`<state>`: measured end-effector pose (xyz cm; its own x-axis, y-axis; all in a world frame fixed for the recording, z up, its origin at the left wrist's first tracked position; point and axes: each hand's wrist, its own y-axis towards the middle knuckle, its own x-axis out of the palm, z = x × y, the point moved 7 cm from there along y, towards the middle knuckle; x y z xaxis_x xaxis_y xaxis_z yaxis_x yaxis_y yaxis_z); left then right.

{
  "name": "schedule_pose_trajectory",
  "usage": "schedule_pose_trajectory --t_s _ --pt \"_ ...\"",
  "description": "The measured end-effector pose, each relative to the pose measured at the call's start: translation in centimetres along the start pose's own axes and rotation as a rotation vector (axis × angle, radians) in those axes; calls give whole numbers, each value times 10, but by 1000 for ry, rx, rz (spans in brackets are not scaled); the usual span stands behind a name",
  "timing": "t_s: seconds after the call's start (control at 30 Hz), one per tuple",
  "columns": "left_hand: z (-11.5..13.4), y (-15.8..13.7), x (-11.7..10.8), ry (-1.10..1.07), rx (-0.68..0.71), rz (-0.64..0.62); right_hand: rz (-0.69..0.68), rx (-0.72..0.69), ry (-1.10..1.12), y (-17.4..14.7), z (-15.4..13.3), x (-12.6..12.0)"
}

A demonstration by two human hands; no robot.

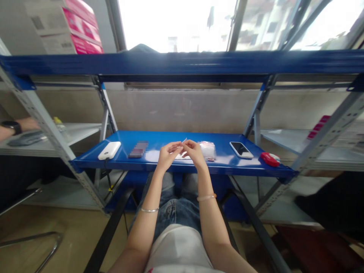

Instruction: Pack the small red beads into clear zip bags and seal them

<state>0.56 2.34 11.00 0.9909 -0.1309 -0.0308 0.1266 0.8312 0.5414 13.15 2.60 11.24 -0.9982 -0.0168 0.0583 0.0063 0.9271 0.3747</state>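
- The grip of the right hand (195, 153) is nearly closed, thumb and forefinger bent together; it appears to pinch a small, thin, pale piece (184, 140) at the fingertips.
- The left hand (168, 154) curves in to meet it, fingertips drawn close at the same spot – whether its grip presses on the piece, I cannot tell.
- That piece is above the front part of the blue metal bench (187, 166), between the two hands, mostly hidden by the fingers.
- Below the hands lies a flat white item (184, 156), partly covered by them.
- Just beside the right hand rests a clear plastic bag with pale contents (208, 149), too blurred to make out.
- How far along: the handling looks to be in mid-course, judging by the piece at the fingertips – nothing on the bench can be made out as a finished one.
- What is left: the piece is not yet set down; how much the bag's contents add to the work cannot be told.
- The white phone with a dark screen (241, 149) lies apart, untouched.
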Motion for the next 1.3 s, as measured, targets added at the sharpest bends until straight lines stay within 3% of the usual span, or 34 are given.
schedule_pose_trajectory --t_s 0.2,0.4,1.03,1.3 --pt "-5 -1 0 -56 -25 -8 -144 69 19 -5 2 4" --pt "-5 -2 -7 0 -23 34 -213 -16 -46 -8 -2 7" --pt "2 -4 -7 143 28 34 -130 44 -160 -7 -1 10" --pt "19 -9 -2 429 134 -32 -101 6 -254 -2 6 8"
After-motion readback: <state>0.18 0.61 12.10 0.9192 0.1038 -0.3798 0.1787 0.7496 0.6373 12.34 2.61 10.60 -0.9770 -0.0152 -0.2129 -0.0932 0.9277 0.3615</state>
